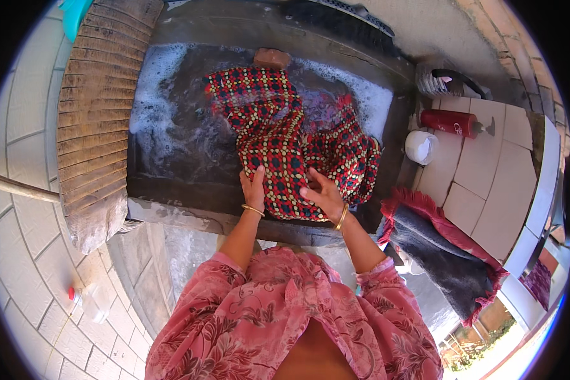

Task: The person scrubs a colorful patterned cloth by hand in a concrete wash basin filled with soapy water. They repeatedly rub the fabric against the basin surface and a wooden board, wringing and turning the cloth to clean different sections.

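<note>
A wet cloth with a red, yellow and dark checked pattern lies bunched in a dark stone wash basin of soapy water. Its near end comes up to the basin's front edge. My left hand holds the left side of this near part, fingers partly hidden by the fabric. On the other side, my right hand grips a fold, its thumb lying over the cloth. Thin gold bangles circle both wrists. White foam floats along the left and right of the water.
A ridged washboard slab borders the basin on the left. Behind the cloth sits a reddish brick-like block. Along the right ledge are a red pump bottle, a white cup, a scrub brush and a dark red-fringed mat.
</note>
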Motion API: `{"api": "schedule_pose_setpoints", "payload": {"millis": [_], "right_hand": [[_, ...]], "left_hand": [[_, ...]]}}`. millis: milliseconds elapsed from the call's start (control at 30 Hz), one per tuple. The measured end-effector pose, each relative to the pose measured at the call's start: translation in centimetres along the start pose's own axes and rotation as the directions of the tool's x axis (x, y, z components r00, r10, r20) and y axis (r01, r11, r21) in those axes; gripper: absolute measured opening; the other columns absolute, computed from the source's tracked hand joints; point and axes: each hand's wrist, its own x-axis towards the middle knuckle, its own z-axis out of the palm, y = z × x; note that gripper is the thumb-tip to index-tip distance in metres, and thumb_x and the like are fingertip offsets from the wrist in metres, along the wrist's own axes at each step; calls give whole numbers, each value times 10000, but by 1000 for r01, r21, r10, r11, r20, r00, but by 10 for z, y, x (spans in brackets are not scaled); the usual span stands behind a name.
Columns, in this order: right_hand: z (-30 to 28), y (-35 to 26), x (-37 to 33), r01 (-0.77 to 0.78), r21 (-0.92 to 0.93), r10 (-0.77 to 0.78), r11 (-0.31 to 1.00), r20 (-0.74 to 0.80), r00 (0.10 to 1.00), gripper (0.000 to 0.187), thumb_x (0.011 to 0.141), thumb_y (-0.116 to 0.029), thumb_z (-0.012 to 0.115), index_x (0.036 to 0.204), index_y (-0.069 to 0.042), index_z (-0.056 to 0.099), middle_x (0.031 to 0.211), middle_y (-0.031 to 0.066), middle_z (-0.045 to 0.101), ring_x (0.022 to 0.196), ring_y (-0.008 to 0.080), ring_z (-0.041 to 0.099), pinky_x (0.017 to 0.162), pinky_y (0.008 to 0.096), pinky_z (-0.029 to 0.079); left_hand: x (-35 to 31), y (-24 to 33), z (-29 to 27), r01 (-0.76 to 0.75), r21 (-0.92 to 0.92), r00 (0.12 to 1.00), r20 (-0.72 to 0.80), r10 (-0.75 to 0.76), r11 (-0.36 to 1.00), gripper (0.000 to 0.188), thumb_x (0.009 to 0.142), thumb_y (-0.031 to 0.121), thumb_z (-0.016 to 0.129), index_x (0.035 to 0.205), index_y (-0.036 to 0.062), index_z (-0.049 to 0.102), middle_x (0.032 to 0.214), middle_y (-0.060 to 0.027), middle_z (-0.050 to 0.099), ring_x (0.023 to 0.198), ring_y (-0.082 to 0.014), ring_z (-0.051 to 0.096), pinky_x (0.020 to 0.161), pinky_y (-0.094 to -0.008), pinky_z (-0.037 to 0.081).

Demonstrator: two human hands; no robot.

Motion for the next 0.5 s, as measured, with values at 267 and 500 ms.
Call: {"api": "schedule_pose_setpoints", "payload": {"millis": [267,500], "right_hand": [[22,-14,76,-128,-379,161,916,56,985,840,715,-595,696,1161,103,559,1090,198,634,997,230,610,878,346,465],[32,-21,86,56,-773,-54,632,28,998,894,668,-645,688,1141,105,574,1117,216,610,1035,304,593,920,366,444]], "left_hand": [[22,16,-15,261,-319,948,262,-180,911,635,901,458,557,1358,44,406,1283,-108,524,1101,-228,569,895,-378,506],[51,0,-24,404,-151,887,307,-346,902,688,832,465,642,1320,15,464,1284,-122,535,1129,-229,547,932,-369,471]]}}
